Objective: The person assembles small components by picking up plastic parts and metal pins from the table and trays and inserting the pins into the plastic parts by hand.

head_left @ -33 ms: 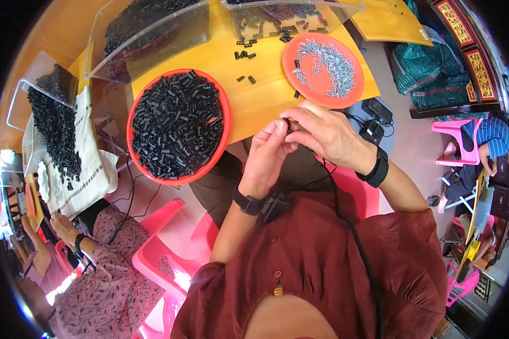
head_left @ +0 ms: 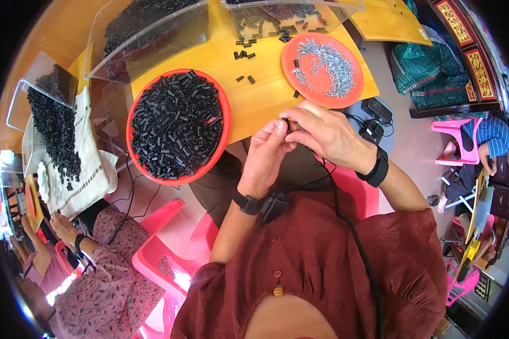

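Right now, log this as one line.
left hand, right hand: pinching black piece, mostly hidden; red basin: black pieces; red plate: silver bits

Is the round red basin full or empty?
Full, or nearly: small black parts cover almost all of the red basin's inside, leaving mainly its rim visible.

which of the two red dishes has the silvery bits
The shallow plate on the right, strewn with silvery parts; the basin on the left is heaped with black pieces.
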{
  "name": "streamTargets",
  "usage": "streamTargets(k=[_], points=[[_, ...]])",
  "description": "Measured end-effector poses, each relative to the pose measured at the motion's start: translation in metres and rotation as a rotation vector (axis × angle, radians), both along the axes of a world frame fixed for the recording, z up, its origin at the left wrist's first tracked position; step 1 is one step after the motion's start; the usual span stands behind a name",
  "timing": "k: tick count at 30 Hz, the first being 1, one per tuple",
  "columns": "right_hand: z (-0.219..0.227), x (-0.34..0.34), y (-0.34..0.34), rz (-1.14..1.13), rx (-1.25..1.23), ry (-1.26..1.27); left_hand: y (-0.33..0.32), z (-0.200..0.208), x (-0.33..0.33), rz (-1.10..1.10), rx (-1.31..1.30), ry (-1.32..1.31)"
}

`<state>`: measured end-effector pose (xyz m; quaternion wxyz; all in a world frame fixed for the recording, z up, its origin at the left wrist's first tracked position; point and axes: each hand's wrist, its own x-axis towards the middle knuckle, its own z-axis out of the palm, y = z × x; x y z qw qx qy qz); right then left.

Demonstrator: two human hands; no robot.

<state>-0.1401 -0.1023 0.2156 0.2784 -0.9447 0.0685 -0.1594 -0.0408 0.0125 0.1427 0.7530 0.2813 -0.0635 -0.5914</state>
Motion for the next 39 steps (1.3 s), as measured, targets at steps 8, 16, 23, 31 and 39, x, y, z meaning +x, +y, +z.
streamTargets(k=[8, 16, 23, 31, 39], points=[[0.013, 0.003, -0.011, 0.051, -0.111, 0.093, 0.000, -0.009, 0.005, -0.038, -0.019, -0.200], [0.027, 0.021, -0.030, 0.321, -0.317, 0.363, -0.002, -0.010, -0.001, -0.077, -0.002, -0.278], [0.026, 0.028, -0.036, 0.399, -0.281, 0.414, 0.000, -0.008, 0.000, -0.098, -0.015, -0.238], [0.020, 0.029, -0.036, 0.361, -0.312, 0.382, 0.000, -0.012, 0.005, -0.089, -0.037, -0.254], [0.005, 0.023, -0.031, 0.271, -0.275, 0.231, 0.000, -0.013, 0.010, -0.031, 0.001, -0.250]])
